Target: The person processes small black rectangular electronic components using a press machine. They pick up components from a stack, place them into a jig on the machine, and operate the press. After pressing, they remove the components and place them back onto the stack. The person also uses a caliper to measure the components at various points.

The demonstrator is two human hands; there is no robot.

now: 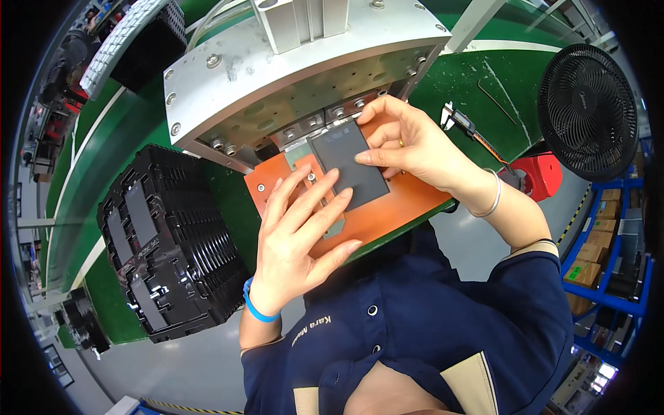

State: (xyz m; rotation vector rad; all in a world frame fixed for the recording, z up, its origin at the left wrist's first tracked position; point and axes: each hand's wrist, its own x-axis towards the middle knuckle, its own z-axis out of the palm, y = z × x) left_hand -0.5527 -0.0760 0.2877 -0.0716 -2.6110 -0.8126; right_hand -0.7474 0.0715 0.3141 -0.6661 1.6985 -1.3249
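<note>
A flat, dark grey rectangular battery [350,166] lies tilted on an orange fixture plate [366,225], its far end at the metal press. My right hand [415,149] grips it from the right, thumb on its top face and index finger bent round its far corner. My left hand [294,235] has its fingers stretched out and apart, the tips touching the battery's left side and near-left part. Beyond the battery, the silver press [304,83] stands over the far edge of the plate, with bolts and small metal blocks along its underside. The battery's underside is hidden.
On the left stands a stack of black plastic trays [173,242], with grey flat pieces in the top one. A caliper [470,131], a hex key [496,102], a red object [539,176] and a black fan [588,111] are at the right of the green bench [508,90].
</note>
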